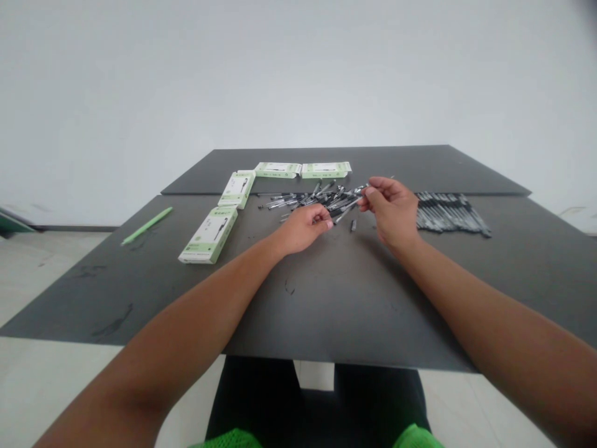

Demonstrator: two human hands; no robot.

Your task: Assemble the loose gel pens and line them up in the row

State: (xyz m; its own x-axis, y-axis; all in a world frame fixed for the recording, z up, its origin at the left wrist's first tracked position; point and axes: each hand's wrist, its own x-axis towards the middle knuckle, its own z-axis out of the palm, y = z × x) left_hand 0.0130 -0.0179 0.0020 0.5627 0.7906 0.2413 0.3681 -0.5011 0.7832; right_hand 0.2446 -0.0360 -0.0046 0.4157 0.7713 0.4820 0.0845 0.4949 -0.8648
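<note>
A loose heap of clear-barrelled pens with black parts (284,200) lies in the middle of the dark table. My right hand (394,208) is at the heap's right side, thumb and fingers pinched on a pen that points down and left. At the near edge of the heap rests my left hand (303,229), its fingers curled and thumb pressed in; whatever it grips is too small to make out. A short black pen cap (353,225) lies on the table between both hands. To the right of my right hand, many pens (450,213) lie side by side in a row.
Several green-and-white pen boxes stand left and behind the heap, including a near box (209,235) and a far box (325,169). A light green pen (147,226) lies at the left. The table (326,311) has a seam across it and a white wall behind.
</note>
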